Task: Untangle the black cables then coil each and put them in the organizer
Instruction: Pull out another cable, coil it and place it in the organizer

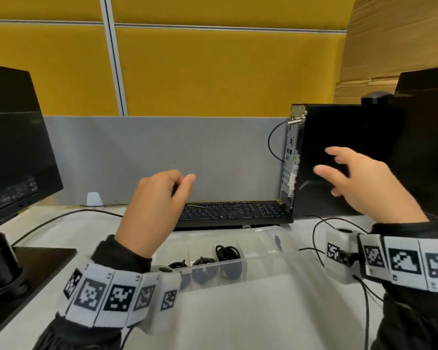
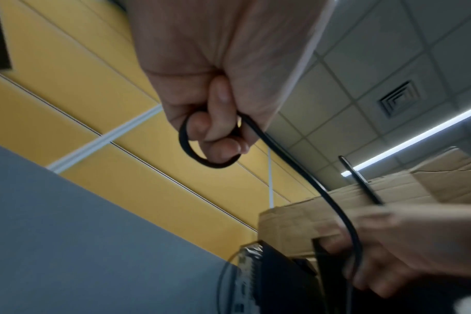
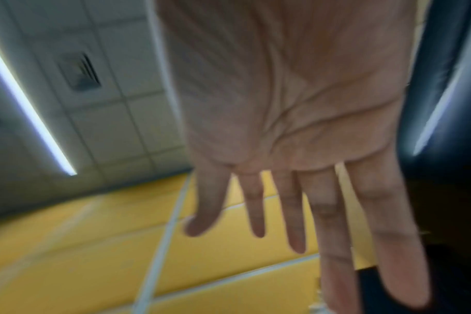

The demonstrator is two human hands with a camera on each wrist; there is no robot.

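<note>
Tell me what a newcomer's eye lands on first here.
Two raised hands: the left hand grips a loop of thin black cable, and the right hand is spread before the black desktop computer tower. Below them, the clear plastic compartment organizer holds coiled black cables.

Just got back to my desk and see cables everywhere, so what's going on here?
A person is tidying black cables into a clear organizer on the desk. Their left hand grips a black cable, with a small loop around the fingers. The right hand is spread flat; the left wrist view shows the cable running down by it. Three coiled cables already sit in the organizer's compartments.
</note>
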